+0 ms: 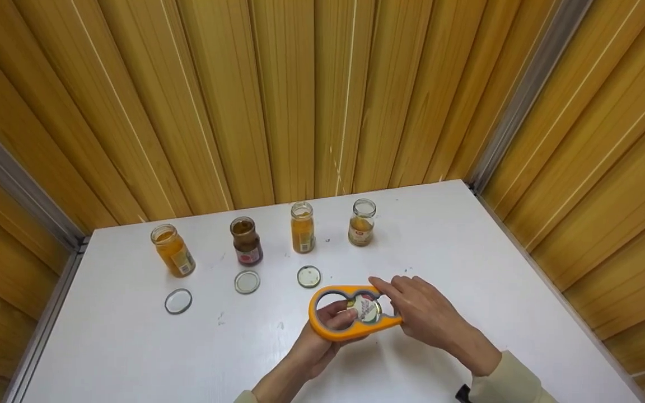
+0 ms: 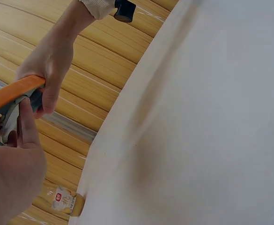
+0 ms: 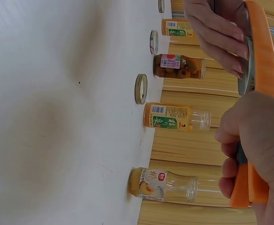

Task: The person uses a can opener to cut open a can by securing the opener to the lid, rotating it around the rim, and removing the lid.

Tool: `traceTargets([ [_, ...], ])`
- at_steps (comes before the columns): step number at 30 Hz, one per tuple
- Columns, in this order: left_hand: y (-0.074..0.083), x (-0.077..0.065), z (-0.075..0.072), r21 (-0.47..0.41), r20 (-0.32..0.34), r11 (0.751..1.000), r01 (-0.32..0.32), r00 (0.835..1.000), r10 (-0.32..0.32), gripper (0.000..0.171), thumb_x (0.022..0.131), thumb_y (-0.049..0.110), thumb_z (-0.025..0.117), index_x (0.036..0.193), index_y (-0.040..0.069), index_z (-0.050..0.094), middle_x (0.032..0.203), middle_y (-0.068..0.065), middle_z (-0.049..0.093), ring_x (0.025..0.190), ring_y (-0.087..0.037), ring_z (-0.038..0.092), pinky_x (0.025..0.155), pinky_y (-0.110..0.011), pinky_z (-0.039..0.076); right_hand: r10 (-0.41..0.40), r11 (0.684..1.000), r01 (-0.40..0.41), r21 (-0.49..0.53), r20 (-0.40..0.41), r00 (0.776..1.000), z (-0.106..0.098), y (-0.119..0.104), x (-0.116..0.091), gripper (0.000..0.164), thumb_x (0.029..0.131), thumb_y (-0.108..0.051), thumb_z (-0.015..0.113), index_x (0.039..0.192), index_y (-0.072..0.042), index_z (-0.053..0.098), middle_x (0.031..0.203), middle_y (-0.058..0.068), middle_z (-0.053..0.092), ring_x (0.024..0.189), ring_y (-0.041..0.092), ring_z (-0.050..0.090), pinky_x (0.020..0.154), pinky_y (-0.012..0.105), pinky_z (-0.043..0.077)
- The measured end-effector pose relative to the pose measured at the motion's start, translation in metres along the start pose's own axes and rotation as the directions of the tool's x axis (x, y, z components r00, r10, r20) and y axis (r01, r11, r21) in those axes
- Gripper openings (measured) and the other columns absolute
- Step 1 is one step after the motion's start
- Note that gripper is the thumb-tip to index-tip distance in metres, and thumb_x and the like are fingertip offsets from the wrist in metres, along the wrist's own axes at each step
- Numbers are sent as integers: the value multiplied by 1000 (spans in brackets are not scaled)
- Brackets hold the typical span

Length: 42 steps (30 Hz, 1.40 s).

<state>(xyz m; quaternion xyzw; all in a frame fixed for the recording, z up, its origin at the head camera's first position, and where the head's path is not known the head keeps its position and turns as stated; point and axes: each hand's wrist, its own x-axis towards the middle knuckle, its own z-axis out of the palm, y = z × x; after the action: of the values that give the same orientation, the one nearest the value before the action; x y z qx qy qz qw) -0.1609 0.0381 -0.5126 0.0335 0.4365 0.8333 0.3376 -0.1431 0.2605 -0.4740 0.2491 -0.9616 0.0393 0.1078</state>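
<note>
An orange jar opener [image 1: 331, 334] with grey-lined round openings is held above the table's front part. My right hand [image 1: 426, 308] grips its handle end, fingers curled round it in the right wrist view. A printed jar lid [image 1: 365, 308] sits within the opener's middle opening. From below, my left hand [image 1: 318, 341] pinches this lid, its thumb on the top face and its fingers underneath. In the left wrist view the lid [image 2: 11, 123] shows edge-on under the opener [image 2: 16, 93].
Along the back stand four open jars: an orange-filled jar [image 1: 174, 252], a dark jar [image 1: 247, 243], another orange-filled jar [image 1: 302, 229] and a partly filled jar [image 1: 361, 226]. Loose lids [image 1: 178, 301], [image 1: 247, 282], [image 1: 309, 276] lie before the first three. Yellow panels [image 1: 283, 101] enclose the white table [image 1: 132, 352].
</note>
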Motion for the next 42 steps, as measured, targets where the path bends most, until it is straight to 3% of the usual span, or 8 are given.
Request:
traceTargets([
  [12, 7, 0, 2, 49, 10, 999, 2, 1000, -2, 49, 85, 23, 68, 125, 1, 50, 121, -18, 54, 104, -31, 59, 87, -41, 48, -23, 999, 24, 27, -47, 999, 4, 1, -2, 85, 68, -2, 75, 142, -24, 39, 95, -6, 53, 81, 12, 47, 85, 32, 45],
  [22, 11, 5, 6, 117, 86, 992, -39, 996, 29, 50, 85, 20, 66, 126, 3, 45, 124, -17, 49, 105, -31, 58, 85, -43, 49, -55, 998, 53, -23, -96, 994, 9, 7, -7, 85, 67, 4, 68, 143, -13, 34, 99, -2, 55, 91, 16, 52, 83, 32, 38],
  [33, 2, 12, 7, 152, -4, 988, 0, 1000, 1, 35, 87, 8, 63, 117, -4, 50, 110, -22, 58, 91, -36, 64, 78, -42, 52, -21, 999, 18, -41, -80, 997, 7, 14, -13, 75, 69, 1, 70, 138, -9, 41, 103, 1, 57, 93, 16, 52, 82, 32, 38],
  [38, 0, 24, 1, 339, -31, 941, -11, 999, 22, 32, 85, 7, 63, 116, -1, 56, 104, -16, 62, 88, -29, 65, 73, -39, 54, 26, 1000, -25, 10, -122, 992, 8, 21, -15, 66, 71, -6, 74, 132, -9, 46, 96, -3, 57, 85, 13, 50, 75, 30, 40],
  [42, 2, 38, -6, 517, -73, 856, -27, 994, 75, 24, 87, 4, 56, 111, 7, 63, 99, -9, 65, 84, -23, 65, 69, -36, 55, 75, 996, -70, 47, -117, 990, 9, 28, -19, 68, 67, -1, 74, 130, -9, 48, 93, -6, 58, 83, 9, 51, 74, 30, 43],
])
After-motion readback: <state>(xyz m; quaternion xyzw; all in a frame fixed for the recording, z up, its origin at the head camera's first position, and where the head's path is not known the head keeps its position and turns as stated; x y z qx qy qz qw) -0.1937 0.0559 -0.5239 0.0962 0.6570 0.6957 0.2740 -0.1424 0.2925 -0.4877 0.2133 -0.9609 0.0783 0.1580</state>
